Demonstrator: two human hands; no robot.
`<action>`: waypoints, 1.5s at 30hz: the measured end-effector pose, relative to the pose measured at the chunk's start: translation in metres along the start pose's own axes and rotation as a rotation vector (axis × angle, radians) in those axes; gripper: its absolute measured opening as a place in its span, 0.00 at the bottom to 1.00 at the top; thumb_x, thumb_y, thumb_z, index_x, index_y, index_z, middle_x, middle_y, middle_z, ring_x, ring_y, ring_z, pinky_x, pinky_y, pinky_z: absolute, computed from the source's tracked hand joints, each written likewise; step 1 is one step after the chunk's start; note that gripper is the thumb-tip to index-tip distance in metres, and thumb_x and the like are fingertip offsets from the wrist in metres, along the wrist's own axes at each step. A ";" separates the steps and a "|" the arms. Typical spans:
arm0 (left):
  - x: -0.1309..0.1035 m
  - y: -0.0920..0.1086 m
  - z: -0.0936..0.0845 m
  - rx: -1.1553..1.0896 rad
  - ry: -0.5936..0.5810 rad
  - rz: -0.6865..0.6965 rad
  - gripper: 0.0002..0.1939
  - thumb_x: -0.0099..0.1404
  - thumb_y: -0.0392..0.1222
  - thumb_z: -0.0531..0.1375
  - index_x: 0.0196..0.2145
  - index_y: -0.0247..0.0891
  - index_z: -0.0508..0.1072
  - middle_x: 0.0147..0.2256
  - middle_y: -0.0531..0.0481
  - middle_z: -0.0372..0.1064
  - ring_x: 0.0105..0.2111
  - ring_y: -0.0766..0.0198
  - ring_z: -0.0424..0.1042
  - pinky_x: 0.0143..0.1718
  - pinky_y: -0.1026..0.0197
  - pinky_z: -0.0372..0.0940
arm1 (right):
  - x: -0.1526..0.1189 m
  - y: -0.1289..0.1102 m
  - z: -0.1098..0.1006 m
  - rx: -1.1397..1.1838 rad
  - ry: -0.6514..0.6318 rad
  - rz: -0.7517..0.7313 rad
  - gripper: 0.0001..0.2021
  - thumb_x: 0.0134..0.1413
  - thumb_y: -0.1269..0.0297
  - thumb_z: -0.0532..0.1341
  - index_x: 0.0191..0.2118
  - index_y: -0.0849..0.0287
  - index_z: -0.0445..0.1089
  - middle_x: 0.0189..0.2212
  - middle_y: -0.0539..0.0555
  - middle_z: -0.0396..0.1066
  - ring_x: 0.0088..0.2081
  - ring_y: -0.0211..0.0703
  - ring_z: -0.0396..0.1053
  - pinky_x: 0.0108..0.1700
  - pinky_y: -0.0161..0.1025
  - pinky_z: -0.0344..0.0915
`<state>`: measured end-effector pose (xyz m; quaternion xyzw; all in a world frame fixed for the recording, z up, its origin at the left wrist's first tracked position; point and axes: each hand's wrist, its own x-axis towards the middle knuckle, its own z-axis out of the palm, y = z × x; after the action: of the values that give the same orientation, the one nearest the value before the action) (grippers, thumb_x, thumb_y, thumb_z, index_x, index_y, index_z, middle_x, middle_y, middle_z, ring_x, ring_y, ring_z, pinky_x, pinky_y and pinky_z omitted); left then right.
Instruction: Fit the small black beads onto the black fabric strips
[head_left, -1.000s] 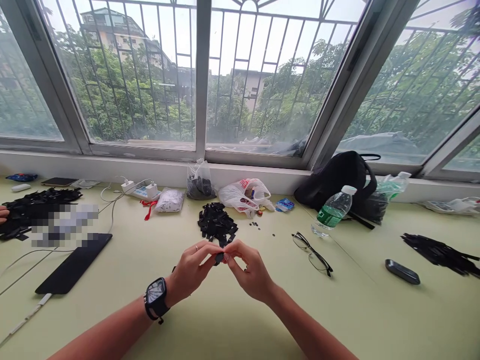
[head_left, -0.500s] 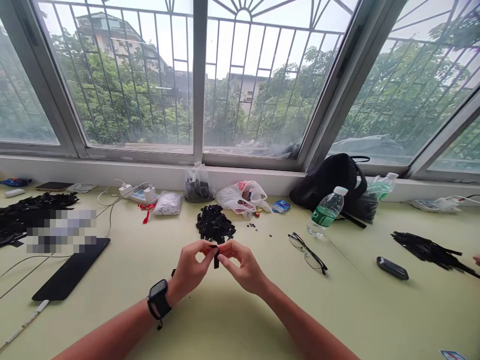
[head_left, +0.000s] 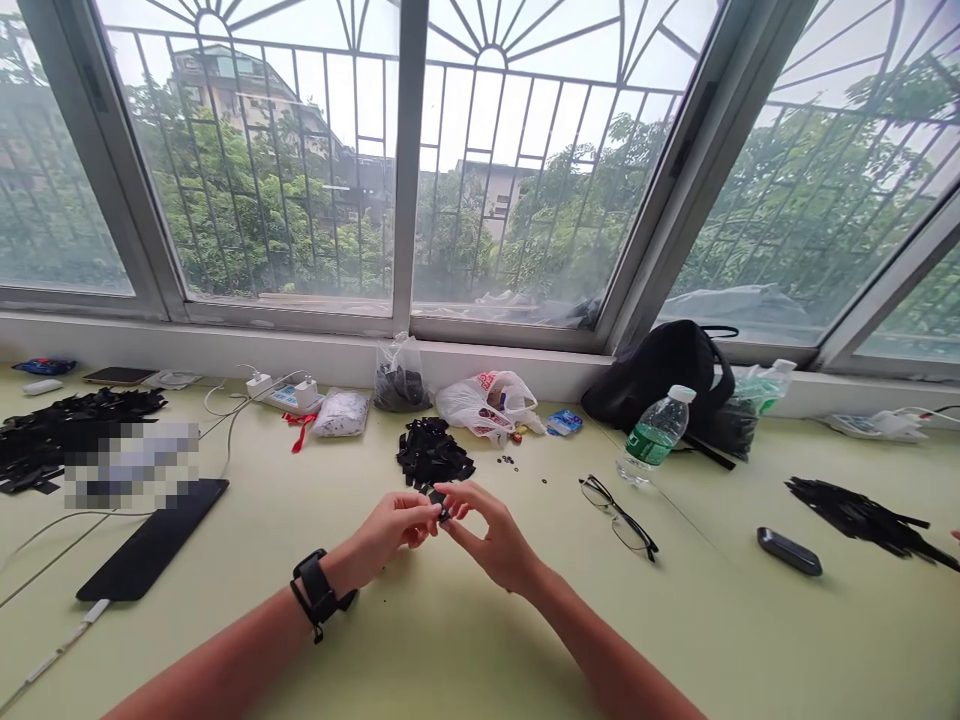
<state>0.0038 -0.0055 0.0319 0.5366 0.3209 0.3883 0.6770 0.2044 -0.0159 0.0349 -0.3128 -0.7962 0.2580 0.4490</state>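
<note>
My left hand, below a watch on the wrist, pinches a small black strip between thumb and fingertips. My right hand has its thumb and forefinger closed on the same strip from the right. Part of the strip is hidden by the fingers. Just beyond both hands lies a heap of black strips on the pale green table. Several small dark rings are scattered right of the heap.
Eyeglasses, a water bottle and a black case lie or stand to the right. A tablet with a cable is at left. Plastic bags line the window side. Another person's fingertips show at the right edge.
My left hand has turned, its fingers now curled under the strip. The strip hung down between both hands before and now sits folded or bunched at the fingertips. The view has shifted slightly.
</note>
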 end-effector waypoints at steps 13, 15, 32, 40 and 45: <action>0.011 0.014 -0.040 0.363 0.165 0.131 0.17 0.60 0.54 0.67 0.31 0.36 0.75 0.26 0.52 0.68 0.25 0.67 0.61 0.26 0.66 0.51 | 0.016 0.028 -0.030 -0.034 -0.146 0.169 0.08 0.61 0.63 0.63 0.42 0.56 0.79 0.33 0.54 0.78 0.33 0.44 0.76 0.37 0.39 0.73; 0.011 0.020 -0.051 0.472 0.123 0.145 0.18 0.60 0.55 0.66 0.29 0.35 0.75 0.26 0.52 0.68 0.25 0.67 0.61 0.27 0.65 0.52 | 0.029 0.035 -0.034 -0.102 -0.083 0.176 0.14 0.60 0.62 0.63 0.51 0.57 0.76 0.37 0.55 0.78 0.36 0.45 0.76 0.41 0.41 0.74; -0.015 0.052 -0.101 1.004 -0.310 0.033 0.16 0.40 0.53 0.76 0.25 0.43 0.84 0.21 0.53 0.72 0.22 0.63 0.64 0.21 0.64 0.52 | 0.021 0.047 -0.075 -0.118 -0.388 0.428 0.15 0.59 0.52 0.62 0.37 0.60 0.78 0.31 0.53 0.75 0.31 0.40 0.68 0.34 0.36 0.64; -0.021 0.072 -0.101 0.862 -0.322 -0.024 0.16 0.53 0.54 0.71 0.26 0.36 0.82 0.21 0.51 0.74 0.21 0.65 0.64 0.22 0.64 0.50 | 0.016 0.043 -0.091 0.012 -0.678 0.540 0.17 0.46 0.51 0.71 0.35 0.62 0.80 0.27 0.52 0.74 0.28 0.38 0.65 0.29 0.33 0.59; -0.023 0.085 -0.089 0.584 -0.233 0.013 0.19 0.59 0.57 0.67 0.28 0.38 0.72 0.26 0.50 0.74 0.27 0.63 0.69 0.25 0.64 0.54 | 0.016 0.040 -0.083 -0.011 -0.780 0.499 0.19 0.41 0.50 0.74 0.34 0.62 0.80 0.22 0.48 0.69 0.24 0.34 0.59 0.26 0.32 0.54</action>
<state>-0.0982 0.0274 0.0962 0.7512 0.3358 0.2200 0.5241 0.2812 0.0338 0.0545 -0.3768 -0.8074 0.4523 0.0387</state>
